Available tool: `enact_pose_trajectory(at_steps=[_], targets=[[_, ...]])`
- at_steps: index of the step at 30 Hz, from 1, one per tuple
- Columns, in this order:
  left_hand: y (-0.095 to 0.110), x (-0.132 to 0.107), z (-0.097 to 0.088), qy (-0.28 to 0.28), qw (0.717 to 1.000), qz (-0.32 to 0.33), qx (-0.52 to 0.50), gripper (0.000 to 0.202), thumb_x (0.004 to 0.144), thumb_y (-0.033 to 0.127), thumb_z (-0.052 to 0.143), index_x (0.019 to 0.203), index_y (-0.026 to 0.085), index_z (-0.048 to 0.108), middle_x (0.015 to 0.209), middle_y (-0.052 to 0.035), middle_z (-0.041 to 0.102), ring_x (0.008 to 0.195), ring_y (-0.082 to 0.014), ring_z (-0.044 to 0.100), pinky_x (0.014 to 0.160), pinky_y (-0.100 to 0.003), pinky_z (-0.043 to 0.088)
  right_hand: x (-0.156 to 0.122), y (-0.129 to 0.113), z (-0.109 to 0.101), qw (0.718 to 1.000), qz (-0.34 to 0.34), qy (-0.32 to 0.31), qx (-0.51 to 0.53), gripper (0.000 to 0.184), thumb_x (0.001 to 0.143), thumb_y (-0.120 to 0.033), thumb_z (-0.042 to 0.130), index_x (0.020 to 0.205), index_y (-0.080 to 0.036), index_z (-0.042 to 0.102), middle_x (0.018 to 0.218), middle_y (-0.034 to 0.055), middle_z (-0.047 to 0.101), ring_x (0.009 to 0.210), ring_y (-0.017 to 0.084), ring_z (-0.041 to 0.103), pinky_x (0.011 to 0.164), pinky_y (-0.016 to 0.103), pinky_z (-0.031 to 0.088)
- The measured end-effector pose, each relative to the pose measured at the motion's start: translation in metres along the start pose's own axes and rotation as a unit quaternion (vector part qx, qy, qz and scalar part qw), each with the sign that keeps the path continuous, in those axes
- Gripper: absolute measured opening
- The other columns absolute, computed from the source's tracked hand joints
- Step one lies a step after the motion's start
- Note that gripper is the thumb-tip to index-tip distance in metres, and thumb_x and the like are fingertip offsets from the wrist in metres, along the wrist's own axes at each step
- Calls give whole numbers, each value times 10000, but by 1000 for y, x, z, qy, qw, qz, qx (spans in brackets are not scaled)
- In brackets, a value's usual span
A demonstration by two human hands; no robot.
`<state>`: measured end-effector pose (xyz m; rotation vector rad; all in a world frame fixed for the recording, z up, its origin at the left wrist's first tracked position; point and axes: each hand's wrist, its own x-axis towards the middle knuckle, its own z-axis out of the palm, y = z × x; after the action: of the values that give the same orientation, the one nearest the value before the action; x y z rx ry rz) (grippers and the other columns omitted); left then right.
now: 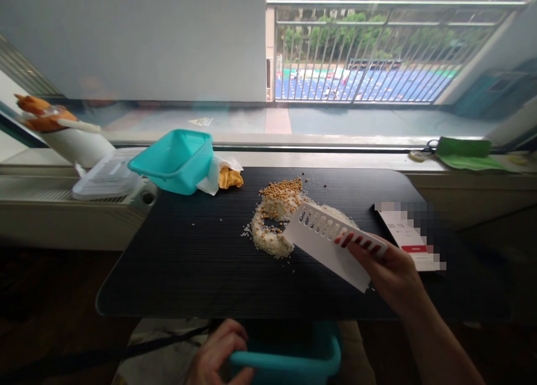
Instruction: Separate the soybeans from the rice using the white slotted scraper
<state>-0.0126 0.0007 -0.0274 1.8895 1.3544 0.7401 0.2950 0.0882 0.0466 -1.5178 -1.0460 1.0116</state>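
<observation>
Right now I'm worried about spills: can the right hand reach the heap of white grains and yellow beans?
Probably yes: the right hand holds a white slotted sheet close to the heap, with nothing else visibly between.

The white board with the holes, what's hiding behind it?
Some rice peeks past the far edge of the white board, and bits of the right hand show through its slots. Whatever else lies behind is covered, so I can't tell.
</observation>
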Motion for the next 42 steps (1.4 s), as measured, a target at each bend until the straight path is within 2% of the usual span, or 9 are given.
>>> enact_pose_trajectory(at_steps=[10, 16, 19, 26, 32, 34, 36, 39, 42], targets=[[2, 0, 0, -1, 1000, -16, 2, 163, 676, 58, 663, 650, 209, 607, 790, 22, 663, 693, -144, 687, 650, -178, 517, 11, 5, -6, 993, 70, -37, 83, 273, 695, -454, 818, 831, -217, 809, 858, 32, 805, 752, 182, 723, 650, 209, 546], [3, 1, 0, -11, 1000, -23, 8, 151, 676, 69, 663, 657, 209, 610, 805, 13, 670, 703, -154, 690, 650, -188, 522, 18, 7, 0, 989, 90, 15, 119, 265, 637, -441, 860, 807, -245, 809, 770, 3, 802, 665, 139, 709, 579, 166, 529], [4, 1, -1, -7, 1000, -26, 10, 156, 667, 60, 649, 651, 209, 607, 797, 13, 666, 699, -155, 688, 645, -190, 523, 18, 7, 3, 989, 89, 5, 119, 281, 636, -451, 856, 814, -238, 809, 783, 15, 803, 678, 155, 713, 592, 185, 541], [14, 0, -5, -8, 999, -48, 8, 159, 682, 56, 611, 638, 208, 611, 775, 7, 661, 704, -162, 680, 647, -200, 521, 0, -2, 4, 989, 63, -126, 40, 276, 738, -441, 778, 855, -194, 814, 841, 58, 803, 731, 219, 722, 646, 264, 557], [13, 0, -10, 14, 999, -49, -7, 144, 711, 77, 613, 645, 204, 612, 776, 6, 649, 701, -158, 680, 645, -193, 517, -12, -1, 3, 959, 77, -274, -5, 270, 790, -437, 729, 918, -208, 794, 826, 40, 799, 705, 210, 717, 619, 261, 560], [11, 1, -10, 18, 999, -42, -8, 144, 720, 85, 617, 641, 205, 604, 769, 9, 647, 695, -155, 679, 645, -191, 514, -13, -4, 0, 952, 81, -293, -14, 252, 794, -428, 730, 901, -209, 796, 816, 42, 798, 703, 204, 717, 620, 250, 558], [10, 1, -9, 18, 999, -39, -5, 146, 719, 87, 622, 636, 205, 602, 769, 10, 649, 697, -155, 680, 650, -190, 515, -13, -7, -3, 965, 80, -251, 0, 252, 761, -436, 762, 869, -212, 804, 805, 43, 800, 699, 201, 720, 621, 239, 558], [9, 0, -8, 17, 999, -46, 3, 150, 691, 66, 618, 641, 207, 609, 782, 11, 654, 712, -157, 687, 655, -186, 517, -5, -7, -2, 990, 72, -111, 44, 270, 717, -456, 796, 839, -215, 811, 823, 49, 805, 698, 205, 728, 616, 240, 564], [8, 0, -8, 13, 999, -48, 9, 157, 674, 55, 607, 640, 208, 608, 783, 11, 660, 710, -158, 690, 651, -185, 520, 7, -3, 4, 995, 57, -26, 81, 270, 702, -451, 810, 829, -213, 806, 851, 59, 807, 731, 222, 741, 640, 263, 577]])
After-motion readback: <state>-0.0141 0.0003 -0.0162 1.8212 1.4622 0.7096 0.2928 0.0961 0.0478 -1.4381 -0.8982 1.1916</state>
